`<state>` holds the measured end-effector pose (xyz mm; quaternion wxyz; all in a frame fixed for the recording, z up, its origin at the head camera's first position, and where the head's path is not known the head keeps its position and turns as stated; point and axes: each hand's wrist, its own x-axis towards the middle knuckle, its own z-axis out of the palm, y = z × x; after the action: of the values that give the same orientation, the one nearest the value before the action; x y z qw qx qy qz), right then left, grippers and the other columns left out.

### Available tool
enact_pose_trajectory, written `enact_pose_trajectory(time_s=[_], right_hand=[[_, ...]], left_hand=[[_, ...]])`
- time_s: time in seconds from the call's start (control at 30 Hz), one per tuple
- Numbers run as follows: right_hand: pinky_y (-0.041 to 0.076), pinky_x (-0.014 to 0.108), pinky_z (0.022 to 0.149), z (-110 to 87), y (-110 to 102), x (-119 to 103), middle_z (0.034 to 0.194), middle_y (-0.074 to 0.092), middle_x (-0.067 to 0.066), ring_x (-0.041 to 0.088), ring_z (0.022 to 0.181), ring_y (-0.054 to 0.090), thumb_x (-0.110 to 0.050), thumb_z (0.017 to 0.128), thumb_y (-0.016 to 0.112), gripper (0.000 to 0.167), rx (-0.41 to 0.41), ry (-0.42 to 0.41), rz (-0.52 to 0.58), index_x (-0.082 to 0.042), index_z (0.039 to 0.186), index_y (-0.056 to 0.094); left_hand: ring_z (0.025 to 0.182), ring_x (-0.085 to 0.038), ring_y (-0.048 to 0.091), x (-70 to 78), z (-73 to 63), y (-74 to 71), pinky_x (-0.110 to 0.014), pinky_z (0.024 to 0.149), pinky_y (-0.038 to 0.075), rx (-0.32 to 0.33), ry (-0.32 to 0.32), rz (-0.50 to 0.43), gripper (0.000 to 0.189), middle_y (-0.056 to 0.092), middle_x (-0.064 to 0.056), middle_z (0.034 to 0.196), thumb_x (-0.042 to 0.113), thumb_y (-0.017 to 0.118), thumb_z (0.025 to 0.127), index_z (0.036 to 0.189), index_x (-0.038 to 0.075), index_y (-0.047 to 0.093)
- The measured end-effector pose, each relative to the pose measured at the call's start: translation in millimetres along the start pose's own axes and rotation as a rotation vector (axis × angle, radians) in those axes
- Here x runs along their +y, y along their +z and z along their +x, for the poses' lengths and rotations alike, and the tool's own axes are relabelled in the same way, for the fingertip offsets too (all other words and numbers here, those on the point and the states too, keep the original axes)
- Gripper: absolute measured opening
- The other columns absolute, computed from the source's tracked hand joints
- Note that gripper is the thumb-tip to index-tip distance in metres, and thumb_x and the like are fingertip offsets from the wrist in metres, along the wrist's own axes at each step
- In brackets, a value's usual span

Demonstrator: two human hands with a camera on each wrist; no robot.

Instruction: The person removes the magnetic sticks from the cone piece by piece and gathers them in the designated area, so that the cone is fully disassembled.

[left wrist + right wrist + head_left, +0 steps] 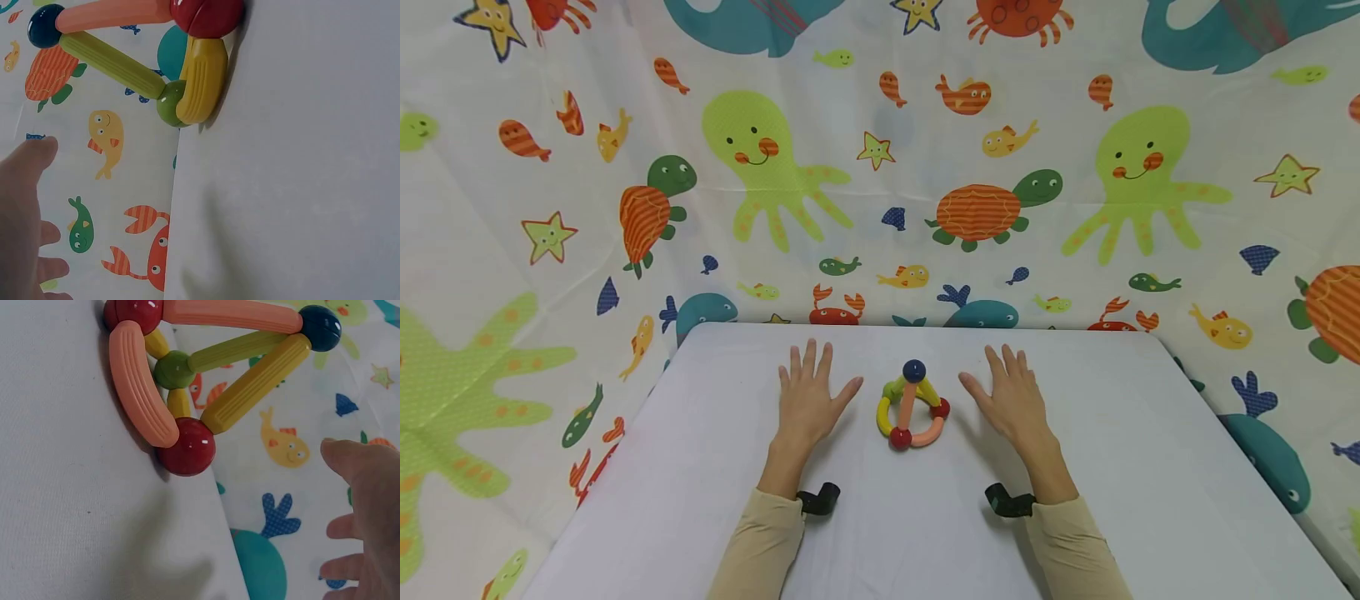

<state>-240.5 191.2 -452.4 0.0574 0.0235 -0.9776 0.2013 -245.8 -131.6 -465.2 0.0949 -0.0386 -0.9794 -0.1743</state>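
1. The left hand [807, 396], left of centre in the head view, is spread wide, thumb angled toward the toy.
2. The right hand [1013, 396], right of centre, is likewise spread wide, its thumb also angled inward.
3. Between them, apart from both, the toy [907, 406] stands near the middle of the frame: a pyramid of ridged rods joined by glossy balls.
4. A dark blue ball [913, 371] forms its peak; straight salmon, yellow and lime-green rods slope down from it.
5. Its ring-shaped base links two red balls and a green ball [175, 369] with curved rods, one salmon [140, 384] and two yellow.
6. Black devices [820, 499] sit at both wrists, by beige sleeves [760, 542] in the lower frame.
7. The white counter [895, 525] carries the toy; a sea-creature cloth [820, 108] fills the upper frame.
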Motion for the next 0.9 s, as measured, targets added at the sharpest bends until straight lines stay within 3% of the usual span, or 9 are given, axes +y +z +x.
enact_pose_trajectory(time_s=[0.4,0.63,0.9], right_hand=[[0.023,0.063,0.118,0.3,-0.6,-1.2,0.163,0.024,0.026,0.047,0.151,0.019,-0.066,0.097,0.043,0.086,-0.017,-0.009,0.043,-0.006,0.157,0.028],[0.027,0.064,0.117,-1.3,0.2,-1.7,0.162,0.026,0.024,0.045,0.15,0.025,-0.064,0.095,0.049,0.086,-0.002,-0.034,0.056,-0.008,0.157,0.029],[0.031,0.064,0.115,-2.6,0.4,-3.5,0.162,0.03,0.018,0.041,0.148,0.03,-0.062,0.091,0.057,0.086,0.007,-0.083,0.094,-0.013,0.157,0.032]], left_hand=[[0.154,-0.042,0.015,4.4,-0.2,-4.8,-0.061,0.122,0.015,0.06,0.026,-0.076,0.084,0.024,-0.018,0.165,0.064,0.047,0.096,0.158,0.01,0.03],[0.154,-0.04,0.019,6.9,-1.6,-6.2,-0.057,0.122,0.021,0.064,0.03,-0.126,0.082,0.028,-0.016,0.164,0.063,0.049,0.096,0.157,0.012,0.031],[0.149,-0.037,0.031,12.9,-3.4,-10.6,-0.057,0.117,0.034,0.073,0.049,-0.164,0.08,0.034,-0.015,0.16,0.062,0.051,0.096,0.156,0.013,0.033]])
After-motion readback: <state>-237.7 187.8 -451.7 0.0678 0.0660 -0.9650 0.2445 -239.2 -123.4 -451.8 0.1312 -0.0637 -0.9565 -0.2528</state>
